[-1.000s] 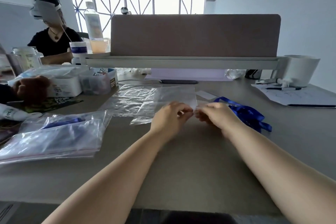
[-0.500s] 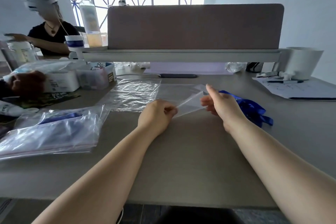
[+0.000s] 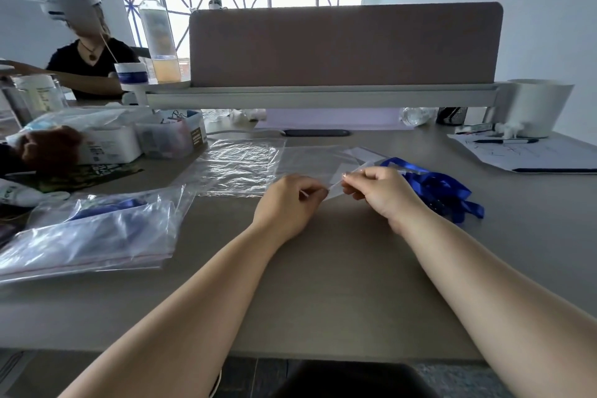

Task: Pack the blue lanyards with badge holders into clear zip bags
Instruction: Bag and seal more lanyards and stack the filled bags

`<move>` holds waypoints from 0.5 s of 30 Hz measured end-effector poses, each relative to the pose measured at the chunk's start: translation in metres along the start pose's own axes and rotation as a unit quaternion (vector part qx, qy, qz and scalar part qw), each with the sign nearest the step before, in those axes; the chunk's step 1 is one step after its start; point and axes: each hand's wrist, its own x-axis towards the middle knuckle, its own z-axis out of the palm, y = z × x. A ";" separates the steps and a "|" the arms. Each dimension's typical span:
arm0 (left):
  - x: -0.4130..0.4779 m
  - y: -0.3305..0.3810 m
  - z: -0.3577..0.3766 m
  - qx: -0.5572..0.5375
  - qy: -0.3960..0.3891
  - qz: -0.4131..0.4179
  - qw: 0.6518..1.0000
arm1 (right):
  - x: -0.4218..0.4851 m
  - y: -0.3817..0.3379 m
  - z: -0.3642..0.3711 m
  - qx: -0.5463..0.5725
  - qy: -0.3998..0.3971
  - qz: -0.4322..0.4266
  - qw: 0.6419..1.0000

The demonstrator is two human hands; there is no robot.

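Observation:
A clear zip bag lies flat in the middle of the desk. My left hand and my right hand both pinch its near edge, fingertips almost meeting. A heap of blue lanyards lies just right of my right hand, partly hidden by it. I cannot make out the badge holders. More empty clear bags lie left of the held one. At the left edge sits a stack of filled bags with blue lanyards showing inside.
A desk divider with a shelf closes off the back. White boxes and a bin of clips stand at the left. A white cup and papers with pens are at the right. A person sits at the far left.
My right hand, open with fingers raised half a second ago, has come down and pinched the bag's edge beside my left hand. The view has shifted slightly.

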 end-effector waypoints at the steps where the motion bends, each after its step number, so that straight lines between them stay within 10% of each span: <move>1: 0.000 0.000 0.000 -0.011 -0.001 -0.008 1.000 | 0.000 0.001 0.000 0.001 0.000 -0.007 1.000; 15: 0.002 0.005 0.001 -0.187 0.007 -0.090 0.978 | -0.004 -0.002 0.004 -0.045 -0.027 -0.055 0.997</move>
